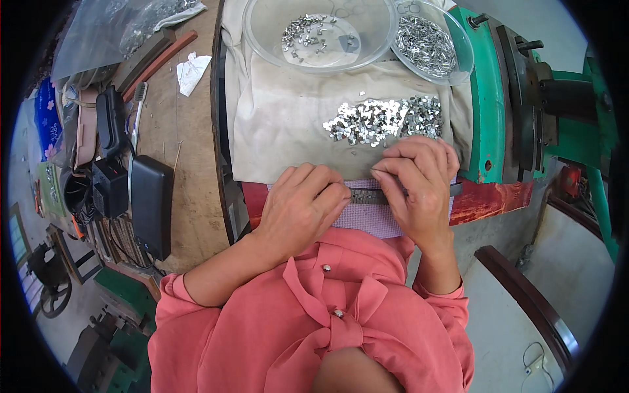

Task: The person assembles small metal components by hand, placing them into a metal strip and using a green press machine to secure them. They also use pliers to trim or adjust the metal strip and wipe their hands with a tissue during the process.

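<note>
My left hand (303, 204) is closed at the near edge of the beige cloth (282, 131), its thumb and forefinger pressed together beside a dark segmented metal strip (367, 196). Past the strip's other end, my right hand (419, 180) is curled in a pinch. Whatever either set of fingertips holds is too small or hidden to make out. Just beyond my right hand lies a spread heap of small, flat, shiny metal pieces (386, 121). Under the strip is a checked purple cloth (370, 219).
Behind the heap stand a large clear plastic tub (259, 39) with small metal parts and a smaller round container (464, 62) full of shiny pins. Green machinery (488, 111) borders the right. On the left wooden table (196, 144) are a black case (151, 206) and a toothbrush (139, 98).
</note>
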Demonstrator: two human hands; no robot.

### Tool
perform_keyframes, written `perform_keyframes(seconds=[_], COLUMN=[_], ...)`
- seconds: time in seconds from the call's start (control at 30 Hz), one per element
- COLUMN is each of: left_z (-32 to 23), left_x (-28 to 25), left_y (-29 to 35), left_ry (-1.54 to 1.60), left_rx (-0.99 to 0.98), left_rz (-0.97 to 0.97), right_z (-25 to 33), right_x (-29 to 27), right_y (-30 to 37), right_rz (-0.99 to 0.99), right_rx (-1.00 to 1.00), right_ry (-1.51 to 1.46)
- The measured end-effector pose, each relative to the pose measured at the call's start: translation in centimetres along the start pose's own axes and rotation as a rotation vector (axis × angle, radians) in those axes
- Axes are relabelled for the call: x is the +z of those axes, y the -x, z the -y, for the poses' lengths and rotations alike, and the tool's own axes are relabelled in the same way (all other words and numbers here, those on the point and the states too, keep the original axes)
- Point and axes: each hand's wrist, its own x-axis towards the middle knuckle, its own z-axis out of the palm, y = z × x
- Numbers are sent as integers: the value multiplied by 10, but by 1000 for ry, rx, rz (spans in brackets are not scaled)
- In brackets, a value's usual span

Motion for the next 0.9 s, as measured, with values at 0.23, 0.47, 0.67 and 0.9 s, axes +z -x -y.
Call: perform_keyframes(seconds=[0.23, 0.47, 0.67, 0.9], left_z=[-2, 3, 3, 0], left_x=[-10, -15, -13, -12], left_y=[2, 9, 8, 0], left_ry=[94, 48, 75, -12], left_rx=[-87, -81, -98, -53], left_rz=[16, -3, -17, 42], right_z=[-4, 1, 3, 10], right_x=[4, 23, 3, -5], right_y=[-2, -17, -8, 28], right_rz=[-21, 22, -48, -92], right_rx=[10, -57, -15, 92], right_ry=[11, 30, -27, -59])
